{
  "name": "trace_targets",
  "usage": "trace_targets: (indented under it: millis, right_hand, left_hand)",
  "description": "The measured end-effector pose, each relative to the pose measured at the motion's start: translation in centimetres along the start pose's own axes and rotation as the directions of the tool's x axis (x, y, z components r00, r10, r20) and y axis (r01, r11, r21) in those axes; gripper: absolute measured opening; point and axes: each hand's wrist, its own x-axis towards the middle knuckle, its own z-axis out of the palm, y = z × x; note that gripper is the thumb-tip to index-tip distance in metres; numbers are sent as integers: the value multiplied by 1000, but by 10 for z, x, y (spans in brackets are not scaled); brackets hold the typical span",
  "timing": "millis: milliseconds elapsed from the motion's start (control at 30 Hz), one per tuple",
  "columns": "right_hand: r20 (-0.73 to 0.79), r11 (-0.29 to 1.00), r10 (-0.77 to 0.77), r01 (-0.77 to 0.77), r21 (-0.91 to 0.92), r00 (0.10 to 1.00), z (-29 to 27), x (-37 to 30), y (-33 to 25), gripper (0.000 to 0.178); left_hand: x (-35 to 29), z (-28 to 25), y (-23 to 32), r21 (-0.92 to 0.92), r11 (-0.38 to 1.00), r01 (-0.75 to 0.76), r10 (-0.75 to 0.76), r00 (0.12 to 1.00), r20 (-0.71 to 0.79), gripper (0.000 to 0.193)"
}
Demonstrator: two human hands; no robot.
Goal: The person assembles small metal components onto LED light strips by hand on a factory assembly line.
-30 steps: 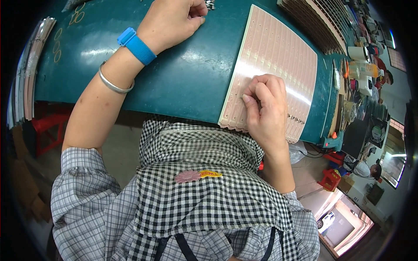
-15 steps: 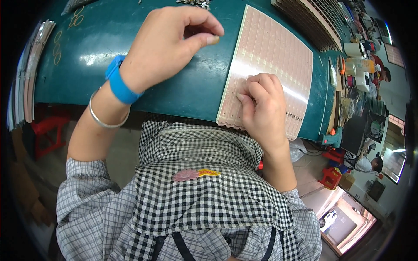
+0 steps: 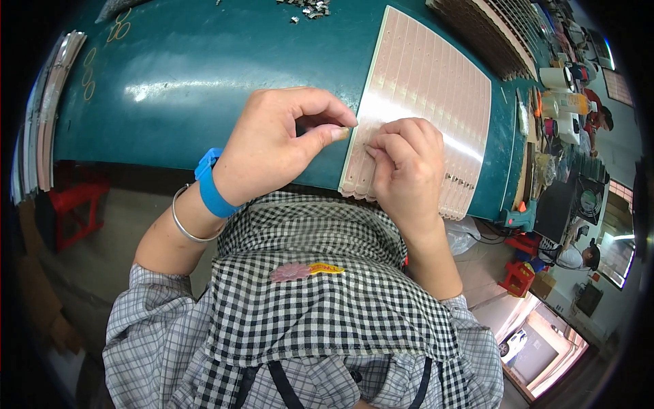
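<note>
A panel of pale pinkish strips, joined side by side with scalloped near ends, lies on the green table. My left hand is closed in a pinch of thumb and forefinger at the panel's left edge. What sits between those fingertips is too small to name. My right hand rests over the near part of the panel, thumb and forefinger pinched together, and anything in them is hidden. A short row of small metal pieces sits on the strips to the right of that hand.
A pile of small metal pieces lies at the table's far edge. Stacked strip panels stand at the far right. A teal and orange hand tool lies by the right edge. Rubber bands and long strips are at left.
My left hand has come nearer and to the right, from over the bare table to the panel's left edge. My right hand has shifted slightly left on the panel.
</note>
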Motion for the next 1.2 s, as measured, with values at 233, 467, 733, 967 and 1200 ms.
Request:
trace_targets:
  millis: [233,467,733,967,1200]
  right_hand:
    - [81,998,57,-57,-1,995,-7,2,-2,13]
    - [81,859,228,-239,453,970,-40,8,6,14]
    - [324,505,205,-383,773,924,-29,5,-9,13]
    - [276,581,190,-334,742,942,-25,4,-3,12]
    - [59,856,336,-331,398,940,-4,-1,2,11]
  left_hand:
    - [-9,2,-1,56,998,-42,42,999,8,15]
    - [-13,17,-8,-209,978,19,-21,1000,-11,18]
    - [-12,20,2,-368,925,96,-55,991,118,43]
    - [-13,29,-2,-553,828,88,-77,996,43,40]
    - [-7,15,-14,122,982,-145,167,966,-199,12]
